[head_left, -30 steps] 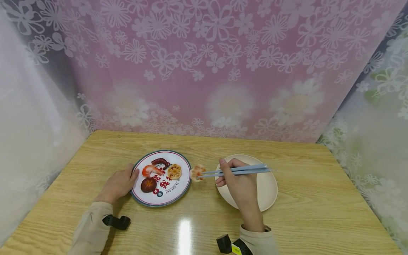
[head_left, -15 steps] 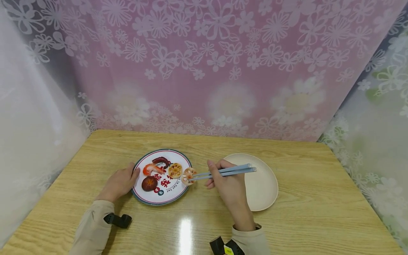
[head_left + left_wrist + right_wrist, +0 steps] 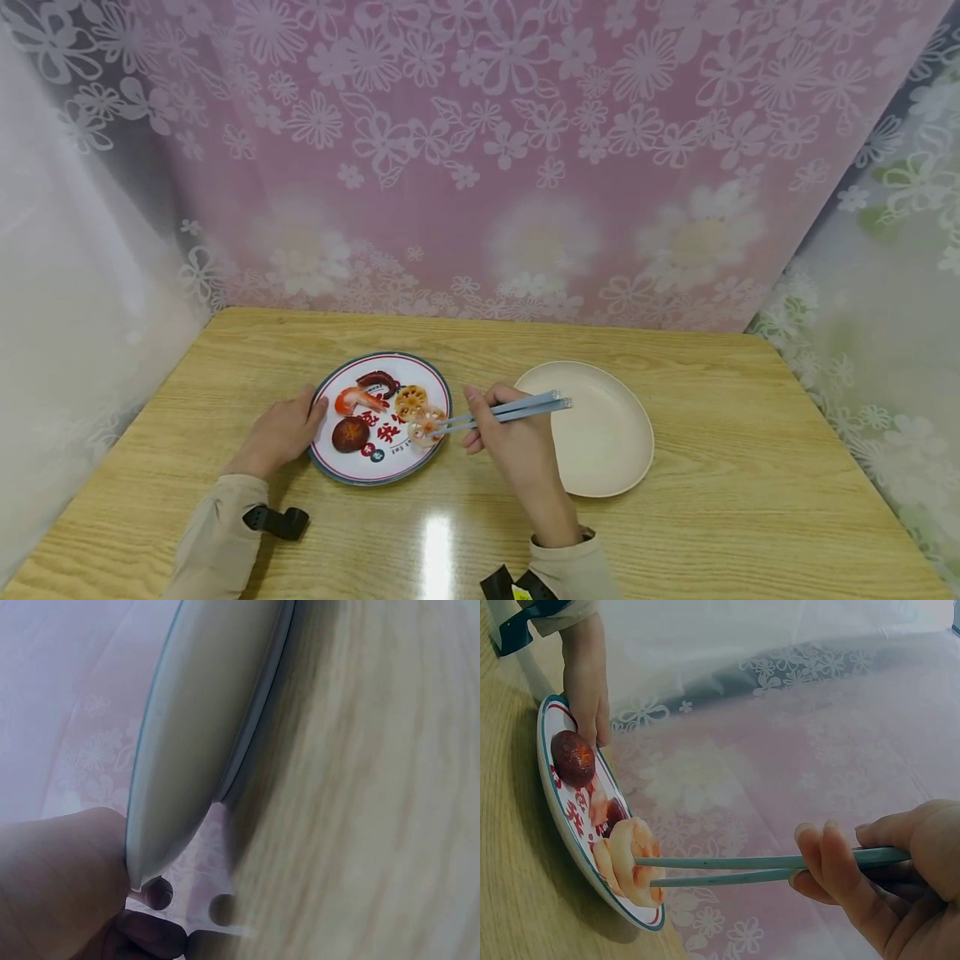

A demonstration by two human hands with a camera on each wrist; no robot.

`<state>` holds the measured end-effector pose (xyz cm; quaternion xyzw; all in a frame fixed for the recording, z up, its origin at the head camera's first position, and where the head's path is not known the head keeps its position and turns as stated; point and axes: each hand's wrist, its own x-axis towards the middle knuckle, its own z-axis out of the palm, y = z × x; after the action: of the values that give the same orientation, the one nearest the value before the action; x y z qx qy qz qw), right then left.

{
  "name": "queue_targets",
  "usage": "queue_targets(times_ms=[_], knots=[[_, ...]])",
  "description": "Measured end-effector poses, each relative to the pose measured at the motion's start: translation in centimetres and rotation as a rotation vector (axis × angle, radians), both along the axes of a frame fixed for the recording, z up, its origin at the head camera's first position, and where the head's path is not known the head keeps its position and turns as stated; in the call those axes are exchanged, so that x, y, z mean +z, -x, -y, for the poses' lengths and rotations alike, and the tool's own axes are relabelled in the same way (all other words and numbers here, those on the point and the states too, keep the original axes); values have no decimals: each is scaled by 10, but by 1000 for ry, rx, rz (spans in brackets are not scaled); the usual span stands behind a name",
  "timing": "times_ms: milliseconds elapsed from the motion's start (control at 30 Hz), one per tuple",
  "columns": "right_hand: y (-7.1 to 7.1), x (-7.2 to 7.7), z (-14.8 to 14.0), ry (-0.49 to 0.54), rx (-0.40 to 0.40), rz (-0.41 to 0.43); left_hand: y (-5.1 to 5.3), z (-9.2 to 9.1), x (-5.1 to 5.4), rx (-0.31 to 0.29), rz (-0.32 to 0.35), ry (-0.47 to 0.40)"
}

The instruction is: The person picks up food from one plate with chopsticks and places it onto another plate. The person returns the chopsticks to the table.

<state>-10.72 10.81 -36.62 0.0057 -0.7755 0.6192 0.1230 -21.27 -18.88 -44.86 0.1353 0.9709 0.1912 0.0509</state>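
Observation:
My right hand (image 3: 519,454) grips a pair of light blue chopsticks (image 3: 720,862). Their tips hold a pale lotus root slice (image 3: 426,427) over the right side of the white plate (image 3: 352,471), which has a blue rim and red print. On that plate lie a browner lotus root slice (image 3: 410,403), a shrimp (image 3: 358,402), a dark red curled piece like an octopus tentacle (image 3: 378,382) and a brown mushroom cap (image 3: 350,434). At the plate's left edge my left hand (image 3: 279,435) holds the rim, thumb on top; in the left wrist view its fingers reach below.
A plain cream plate (image 3: 603,442) stands to the right, partly behind my right hand. Both plates rest on a wooden table (image 3: 720,467). Floral curtains (image 3: 480,167) hang behind it and at both sides.
My right hand has moved left with the chopsticks, carrying the pale lotus root slice from between the plates to over the white plate. The left hand has stayed at the rim.

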Motion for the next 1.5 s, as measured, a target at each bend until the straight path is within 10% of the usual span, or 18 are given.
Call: queue_targets(times_ms=[1233, 1500], knots=[[-2, -11, 30, -37, 164, 26, -2, -2, -6, 17, -92, 70], [-11, 7, 34, -24, 164, 6, -1, -2, -6, 4, -96, 65]])
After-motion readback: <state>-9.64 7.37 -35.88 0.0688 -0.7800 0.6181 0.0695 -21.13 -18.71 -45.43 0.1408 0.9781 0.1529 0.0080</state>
